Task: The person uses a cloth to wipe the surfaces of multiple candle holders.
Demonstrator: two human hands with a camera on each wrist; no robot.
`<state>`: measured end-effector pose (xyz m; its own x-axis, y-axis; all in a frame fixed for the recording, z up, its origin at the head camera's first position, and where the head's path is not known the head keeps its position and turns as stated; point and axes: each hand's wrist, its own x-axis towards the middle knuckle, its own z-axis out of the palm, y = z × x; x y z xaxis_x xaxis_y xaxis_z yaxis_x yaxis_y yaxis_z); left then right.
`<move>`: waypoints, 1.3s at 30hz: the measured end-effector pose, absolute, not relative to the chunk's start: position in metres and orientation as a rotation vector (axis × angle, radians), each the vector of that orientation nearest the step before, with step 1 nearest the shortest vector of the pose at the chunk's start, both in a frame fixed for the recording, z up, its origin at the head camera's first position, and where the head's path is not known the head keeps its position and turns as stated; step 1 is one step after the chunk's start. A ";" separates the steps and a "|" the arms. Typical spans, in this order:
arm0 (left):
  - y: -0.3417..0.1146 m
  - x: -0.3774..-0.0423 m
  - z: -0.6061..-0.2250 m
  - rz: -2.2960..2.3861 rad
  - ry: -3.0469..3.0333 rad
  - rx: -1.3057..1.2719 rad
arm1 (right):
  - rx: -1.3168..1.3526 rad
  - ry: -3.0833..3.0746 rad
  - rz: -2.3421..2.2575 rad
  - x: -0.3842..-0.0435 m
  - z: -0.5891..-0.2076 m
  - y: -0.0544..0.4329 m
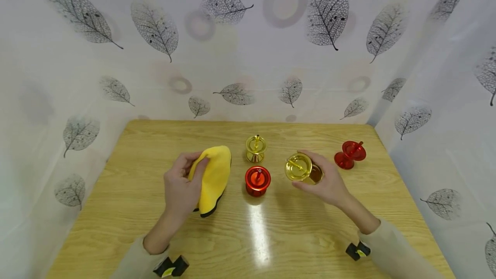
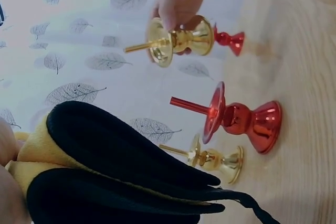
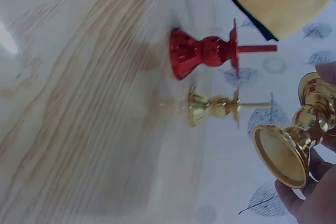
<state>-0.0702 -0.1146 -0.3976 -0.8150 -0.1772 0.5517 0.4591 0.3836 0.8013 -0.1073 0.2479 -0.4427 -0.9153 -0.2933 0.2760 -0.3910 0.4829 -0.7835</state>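
My left hand point(image 1: 182, 186) pinches a yellow cloth point(image 1: 215, 175) with a black edge, and its folds hang down above the table. In the left wrist view the black underside point(image 2: 121, 150) of the cloth fills the lower left. My right hand point(image 1: 327, 180) grips a gold candle holder point(image 1: 298, 167) around its waist, lifted and tilted, its spike pointing left. The right wrist view shows its hollow base point(image 3: 282, 156). Between the hands a red candle holder point(image 1: 257, 181) stands upright, with a smaller gold candle holder point(image 1: 255, 147) upright behind it.
Another red candle holder point(image 1: 350, 155) stands at the right, beyond my right hand. The wooden table point(image 1: 162, 137) meets a pale leaf-printed curtain point(image 1: 248, 59) at the back and sides.
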 end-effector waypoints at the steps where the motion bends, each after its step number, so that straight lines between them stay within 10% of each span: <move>1: -0.114 -0.070 -0.397 -1.459 -2.078 -0.246 | 0.624 -2.612 1.417 -0.105 -0.439 0.246; 39: -0.066 -0.056 -0.383 -1.464 -2.134 -0.839 | 1.083 -2.365 0.580 -0.076 -0.402 0.182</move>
